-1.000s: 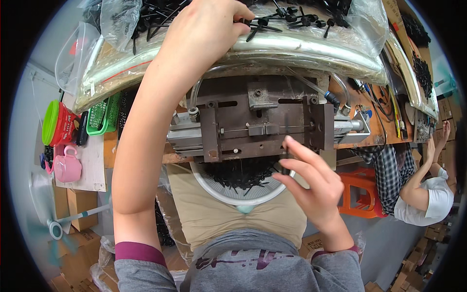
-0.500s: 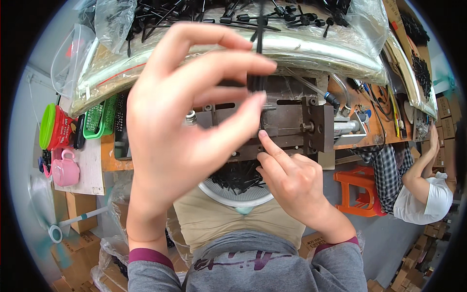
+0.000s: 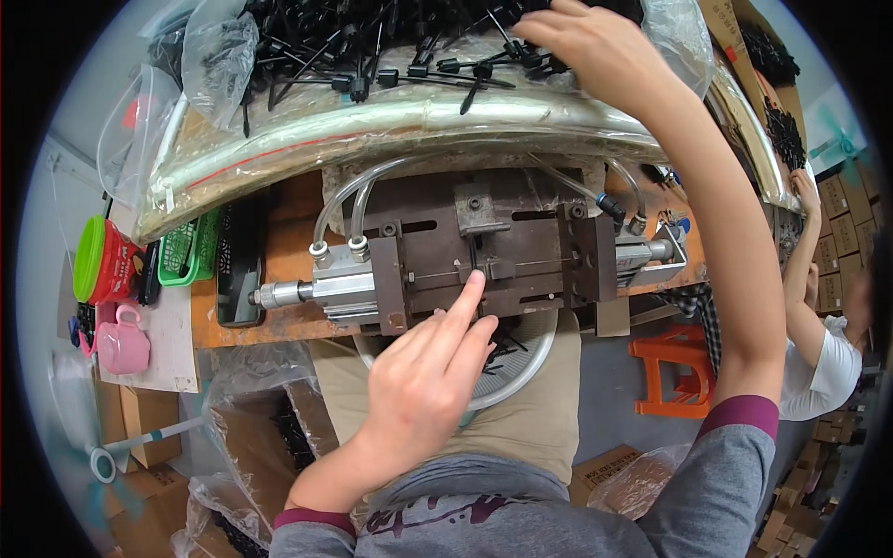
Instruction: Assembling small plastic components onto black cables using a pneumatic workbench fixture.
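"Left hand (image 3: 419, 379) has come down to the jig (image 3: 535, 237); right hand (image 3: 606, 51) has gone up."

"Fingers?"

"Left: index straight, tip at the black rod (image 3: 473, 252) in the jig, thumb apart. Right: at the pile (image 3: 349, 35), loosely spread; whether pinching, I can't tell."

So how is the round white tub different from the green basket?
The white tub is round, but the green basket has straighter sides. The white tub is below the near edge of the metal machine, while the green basket is off to the machine's left. The white tub looks bigger here than the green basket. Both are open on top.
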`<state>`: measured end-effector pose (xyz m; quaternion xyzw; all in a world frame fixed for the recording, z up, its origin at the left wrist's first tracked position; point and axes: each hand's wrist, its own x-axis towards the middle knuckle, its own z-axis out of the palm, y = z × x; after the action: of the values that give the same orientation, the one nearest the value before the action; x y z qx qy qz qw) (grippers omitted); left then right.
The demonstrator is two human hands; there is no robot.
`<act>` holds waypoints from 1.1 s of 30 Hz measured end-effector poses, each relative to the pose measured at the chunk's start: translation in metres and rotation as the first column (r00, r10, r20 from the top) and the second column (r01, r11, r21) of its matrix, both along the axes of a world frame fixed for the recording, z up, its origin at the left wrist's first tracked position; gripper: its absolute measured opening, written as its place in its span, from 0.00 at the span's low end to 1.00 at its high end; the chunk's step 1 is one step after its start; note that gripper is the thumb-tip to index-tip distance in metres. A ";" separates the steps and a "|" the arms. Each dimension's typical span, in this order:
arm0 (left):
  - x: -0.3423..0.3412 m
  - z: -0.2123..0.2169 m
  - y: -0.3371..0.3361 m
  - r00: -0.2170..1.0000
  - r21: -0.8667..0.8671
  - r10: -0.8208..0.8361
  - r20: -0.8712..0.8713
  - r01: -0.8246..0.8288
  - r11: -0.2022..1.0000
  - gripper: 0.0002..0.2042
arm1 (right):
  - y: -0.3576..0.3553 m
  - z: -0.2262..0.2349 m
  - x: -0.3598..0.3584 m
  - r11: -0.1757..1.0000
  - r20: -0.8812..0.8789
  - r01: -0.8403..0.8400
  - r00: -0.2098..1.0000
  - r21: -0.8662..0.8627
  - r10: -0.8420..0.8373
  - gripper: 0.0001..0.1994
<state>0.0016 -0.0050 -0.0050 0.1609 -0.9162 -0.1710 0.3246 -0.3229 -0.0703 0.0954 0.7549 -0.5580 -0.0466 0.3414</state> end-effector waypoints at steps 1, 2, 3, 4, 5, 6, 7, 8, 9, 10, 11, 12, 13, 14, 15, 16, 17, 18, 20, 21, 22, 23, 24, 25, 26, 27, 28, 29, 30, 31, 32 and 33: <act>-0.002 -0.004 0.002 1.000 -0.002 0.016 0.021 -0.016 1.000 0.14 | -0.008 -0.008 -0.005 1.000 -0.058 -0.001 0.998 0.003 0.002 0.25; -0.006 -0.011 0.004 1.000 -0.016 0.012 0.001 -0.012 1.000 0.13 | -0.012 -0.013 -0.013 0.999 -0.045 0.039 0.998 0.038 -0.038 0.24; -0.007 -0.015 0.007 0.999 -0.035 0.022 0.041 -0.021 0.999 0.13 | -0.016 -0.013 -0.007 0.993 -0.013 0.084 0.996 0.080 -0.083 0.24; -0.009 -0.017 0.010 0.996 -0.054 0.032 0.079 -0.028 0.998 0.13 | -0.017 -0.011 -0.001 0.984 0.015 0.129 0.991 0.124 -0.132 0.24; -0.010 -0.020 0.012 0.992 -0.074 0.041 0.115 -0.032 0.997 0.13 | -0.017 -0.010 0.004 0.970 0.039 0.173 0.983 0.169 -0.182 0.24; -0.012 -0.024 0.011 0.993 -0.102 0.061 0.104 -0.050 0.993 0.13 | -0.016 -0.012 0.005 0.974 0.035 0.171 0.983 0.151 -0.178 0.23; -0.012 -0.024 0.008 0.993 -0.097 0.056 0.101 -0.046 0.994 0.13 | -0.013 -0.014 0.002 0.977 0.031 0.169 0.984 0.133 -0.174 0.22; -0.012 -0.024 0.004 0.994 -0.093 0.050 0.097 -0.041 0.995 0.13 | -0.010 -0.014 0.000 0.979 0.026 0.167 0.985 0.115 -0.171 0.21; -0.012 -0.024 0.001 0.995 -0.086 0.043 0.092 -0.035 0.996 0.13 | -0.005 -0.014 -0.001 0.982 0.040 0.150 0.987 0.112 -0.156 0.19; -0.012 -0.025 0.002 0.994 -0.091 0.047 0.094 -0.039 0.995 0.12 | 0.001 -0.014 -0.001 0.985 0.054 0.133 0.989 0.108 -0.140 0.18; -0.013 -0.026 0.002 0.994 -0.096 0.052 0.097 -0.043 0.994 0.12 | 0.006 -0.013 -0.003 0.988 0.069 0.116 0.990 0.103 -0.123 0.17; -0.013 -0.027 0.003 0.994 -0.102 0.053 0.098 -0.043 0.994 0.12 | 0.012 -0.012 -0.006 0.996 0.075 0.043 0.996 0.075 -0.049 0.14; -0.013 -0.026 0.002 0.994 -0.096 0.048 0.096 -0.039 0.995 0.12 | 0.018 -0.009 -0.009 0.998 0.147 0.030 0.988 0.062 -0.039 0.13; -0.013 -0.026 0.002 0.994 -0.091 0.044 0.095 -0.035 0.995 0.12 | 0.024 -0.005 -0.011 0.999 0.218 0.017 0.976 0.049 -0.027 0.12; -0.013 -0.026 0.002 0.995 -0.085 0.038 0.096 -0.030 0.996 0.12 | 0.029 0.000 -0.013 0.999 0.290 0.007 0.957 0.035 -0.017 0.11; -0.014 -0.026 0.002 0.994 -0.088 0.038 0.100 -0.030 0.996 0.12 | 0.032 0.005 -0.017 0.996 0.367 -0.085 0.927 0.008 0.077 0.09; -0.014 -0.025 0.002 0.994 -0.090 0.039 0.103 -0.029 0.996 0.12 | 0.034 0.008 -0.019 0.997 0.439 -0.080 0.896 0.012 0.067 0.08; -0.014 -0.024 0.002 0.993 -0.094 0.040 0.108 -0.030 0.995 0.12 | 0.036 0.012 -0.018 0.997 0.510 -0.076 0.858 0.014 0.058 0.08; -0.013 -0.026 0.003 0.993 -0.093 0.045 0.107 -0.035 0.995 0.12 | 0.040 0.014 -0.017 0.998 0.629 0.044 0.775 0.049 -0.065 0.07; -0.014 -0.026 0.002 0.994 -0.093 0.047 0.102 -0.037 0.995 0.12 | 0.042 0.016 -0.019 0.996 0.736 0.048 0.671 0.078 -0.090 0.08; -0.014 -0.026 0.002 0.995 -0.098 0.039 0.095 -0.030 0.995 0.12 | 0.043 0.017 -0.022 0.993 0.826 0.046 0.551 0.107 -0.115 0.08; -0.014 -0.026 0.002 0.996 -0.103 0.033 0.088 -0.023 0.994 0.12 | 0.046 0.019 -0.025 0.990 0.897 0.040 0.420 0.135 -0.139 0.09; -0.014 -0.026 0.001 0.996 -0.106 0.030 0.083 -0.021 0.994 0.12 | 0.050 0.022 -0.024 0.991 0.922 0.052 0.364 0.121 -0.132 0.11; -0.011 -0.024 0.001 0.997 -0.056 -0.007 0.074 0.011 0.998 0.12 | 0.053 0.024 -0.021 0.994 0.960 0.027 0.256 0.106 -0.110 0.12; -0.008 -0.020 0.001 0.997 -0.006 -0.044 0.063 0.044 0.999 0.13 | 0.058 0.026 -0.016 0.996 0.986 0.004 0.144 0.090 -0.089 0.12; -0.005 -0.016 0.001 0.995 0.044 -0.081 0.051 0.079 0.996 0.13 | 0.064 0.026 -0.009 0.997 0.997 -0.016 0.029 0.071 -0.070 0.13; -0.002 -0.011 0.001 0.994 0.206 -0.109 -0.013 0.109 0.972 0.15 | 0.066 0.020 0.001 1.000 0.995 -0.012 -0.102 -0.025 0.023 0.13; 0.000 -0.005 0.000 0.989 0.360 -0.125 -0.081 0.146 0.921 0.16 | 0.073 0.020 0.007 0.995 0.986 -0.099 -0.169 -0.014 -0.003 0.10; 0.004 0.003 0.000 0.981 0.502 -0.127 -0.148 0.185 0.845 0.18 | 0.081 0.019 0.014 0.982 0.971 -0.188 -0.237 -0.010 -0.035 0.08; 0.007 0.018 -0.006 0.980 0.580 -0.094 -0.173 0.179 0.795 0.30 | 0.090 0.017 0.022 0.962 0.951 -0.273 -0.300 -0.008 -0.077 0.06; 0.006 0.019 -0.011 0.956 0.666 -0.049 -0.291 0.239 0.707 0.34 | 0.100 0.012 0.036 0.945 0.933 -0.327 -0.343 -0.011 -0.107 0.09; 0.006 0.017 -0.016 0.917 0.734 0.010 -0.399 0.313 0.603 0.37 | 0.109 0.006 0.046 0.898 0.901 -0.440 -0.391 -0.006 -0.185 0.09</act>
<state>0.0074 -0.0212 0.0116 0.1720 -0.6819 -0.6080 0.3684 -0.2774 0.0387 0.1010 0.5627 -0.4692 0.5348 -0.4209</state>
